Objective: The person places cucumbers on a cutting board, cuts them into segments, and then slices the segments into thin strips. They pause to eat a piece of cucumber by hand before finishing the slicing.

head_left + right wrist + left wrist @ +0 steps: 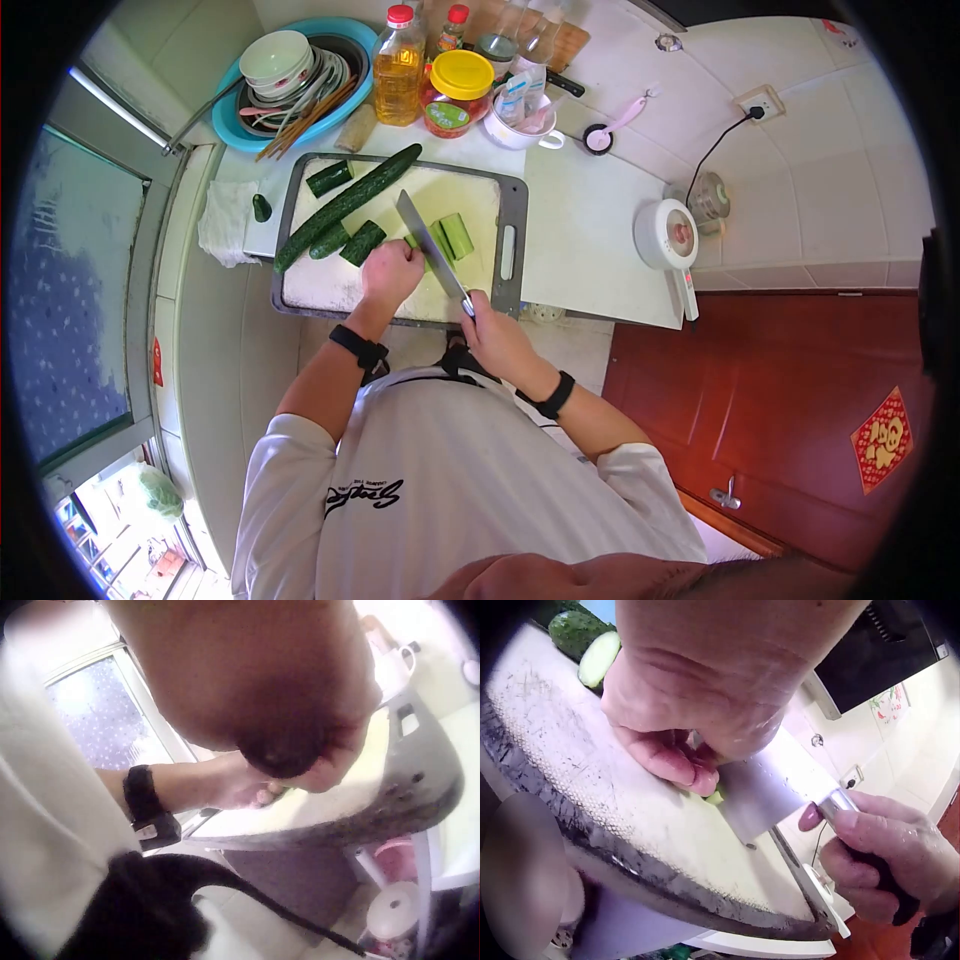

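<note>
My right hand (492, 328) grips the dark handle of a broad-bladed kitchen knife (428, 243). The blade stands over the cutting board (512, 205), right beside my left hand (393, 270). With fingers curled, that left hand holds a cucumber piece (715, 798), mostly hidden beneath it; a pale green bit shows at the fingertips in the left wrist view. Right of the blade lie cut cucumber pieces (457, 236), pale flesh showing. A long whole cucumber (350, 205) lies slanted across the board, with shorter dark green chunks (362, 243) around it.
Behind the board stand a blue basin (226, 112) of bowls and chopsticks, an oil bottle (398, 70), a yellow-lidded jar (461, 76) and a white cup (520, 132). A cucumber end (262, 208) lies by a white cloth (226, 222) at left. A white electric pot (667, 233) stands right.
</note>
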`<control>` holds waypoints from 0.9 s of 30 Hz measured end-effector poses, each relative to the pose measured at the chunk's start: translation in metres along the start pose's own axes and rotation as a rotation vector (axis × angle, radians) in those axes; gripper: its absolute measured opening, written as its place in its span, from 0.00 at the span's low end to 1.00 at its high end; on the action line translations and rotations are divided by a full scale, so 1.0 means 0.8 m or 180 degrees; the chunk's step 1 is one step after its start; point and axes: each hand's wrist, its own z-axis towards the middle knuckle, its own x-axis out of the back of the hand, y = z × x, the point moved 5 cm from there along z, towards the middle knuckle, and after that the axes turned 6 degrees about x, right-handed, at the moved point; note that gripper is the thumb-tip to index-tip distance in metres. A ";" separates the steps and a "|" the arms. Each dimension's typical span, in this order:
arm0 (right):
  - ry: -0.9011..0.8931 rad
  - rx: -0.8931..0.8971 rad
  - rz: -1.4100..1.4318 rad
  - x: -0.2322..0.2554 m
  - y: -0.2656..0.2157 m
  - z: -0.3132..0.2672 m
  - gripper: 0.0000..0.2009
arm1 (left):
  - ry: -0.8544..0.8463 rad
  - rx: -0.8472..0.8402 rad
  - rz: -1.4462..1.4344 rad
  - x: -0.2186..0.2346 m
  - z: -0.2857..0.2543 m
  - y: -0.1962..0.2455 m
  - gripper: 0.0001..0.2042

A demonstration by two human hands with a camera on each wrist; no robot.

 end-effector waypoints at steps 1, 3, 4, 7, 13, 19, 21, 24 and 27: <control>0.0124 0.0071 -0.0015 -0.003 0.003 0.010 0.14 | 0.0028 -0.0047 -0.0041 -0.003 0.001 -0.002 0.14; 0.0204 0.0046 0.0122 -0.002 0.005 0.022 0.14 | 0.0084 -0.0103 -0.0084 -0.007 0.006 -0.007 0.14; 0.0267 -0.0009 0.0266 -0.002 0.006 0.023 0.14 | 0.0061 -0.0094 -0.0108 -0.010 0.007 -0.012 0.14; 0.0246 0.0104 0.0441 0.001 0.011 0.017 0.14 | 0.0116 -0.0137 -0.0131 -0.010 0.007 -0.022 0.14; 0.0250 0.0181 0.0220 0.004 0.007 0.018 0.16 | 0.0246 -0.0219 0.0013 0.014 -0.018 -0.002 0.16; 0.0063 0.0168 0.0229 0.015 -0.015 0.001 0.15 | 0.0238 -0.0215 0.0037 0.006 -0.012 -0.008 0.15; 0.0033 0.0148 0.0263 0.019 -0.021 -0.006 0.15 | 0.0293 -0.0226 0.0068 0.009 -0.014 -0.004 0.15; -0.0041 0.0067 0.0303 0.020 -0.020 -0.014 0.15 | 0.0231 -0.0182 0.0158 0.010 -0.016 -0.003 0.13; -0.0134 0.0028 0.0235 0.021 -0.019 -0.017 0.15 | 0.0241 -0.0219 0.0146 0.009 -0.015 -0.006 0.13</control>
